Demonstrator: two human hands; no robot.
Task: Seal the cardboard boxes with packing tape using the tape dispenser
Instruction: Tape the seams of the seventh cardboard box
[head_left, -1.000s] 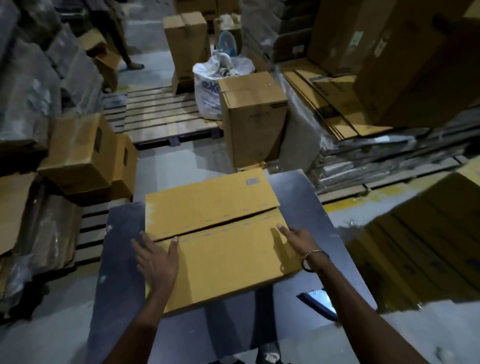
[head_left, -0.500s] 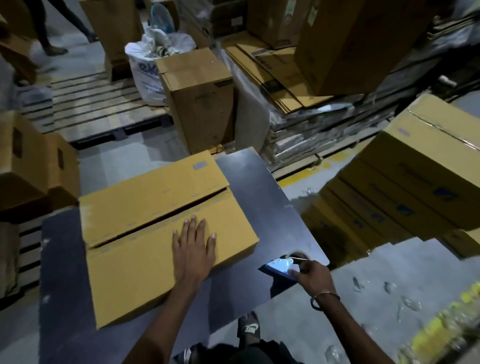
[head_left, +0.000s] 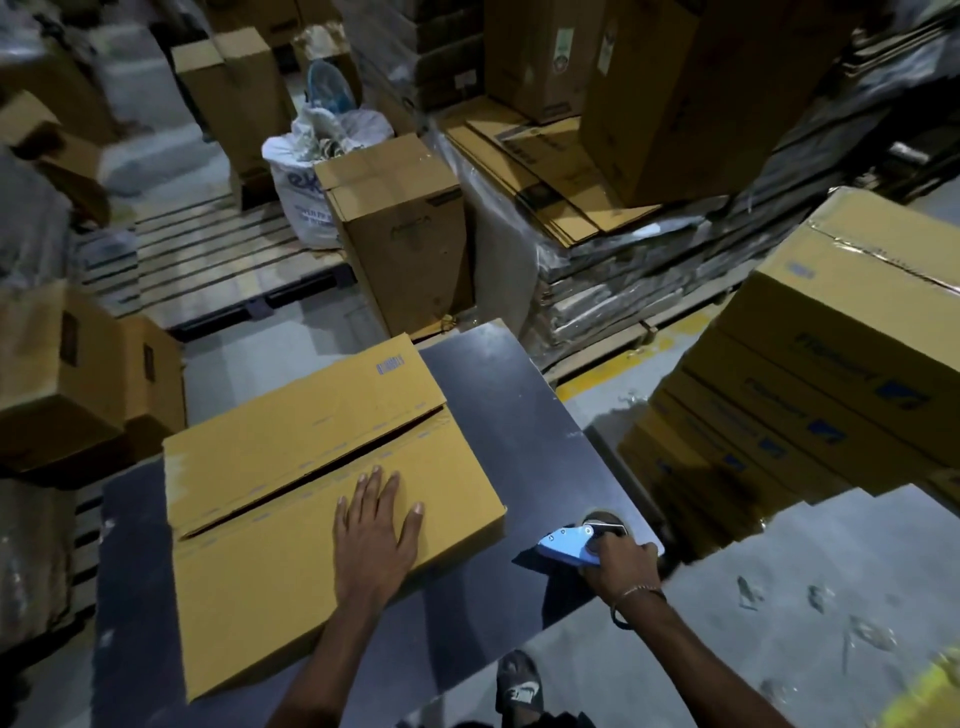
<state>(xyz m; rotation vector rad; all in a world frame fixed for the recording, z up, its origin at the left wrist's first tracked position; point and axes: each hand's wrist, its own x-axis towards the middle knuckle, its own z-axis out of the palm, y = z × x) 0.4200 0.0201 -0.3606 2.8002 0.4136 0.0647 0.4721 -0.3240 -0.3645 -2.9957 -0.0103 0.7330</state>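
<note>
Your left hand lies flat, fingers straight, on the near flap of the box, which sits toward the table's left side with its centre seam gaping. Your right hand is curled round the blue tape dispenser at the table's right edge. Press both flaps level so the gap closes, then start the tape over the seam's right end and pull along it with even pressure.
</note>
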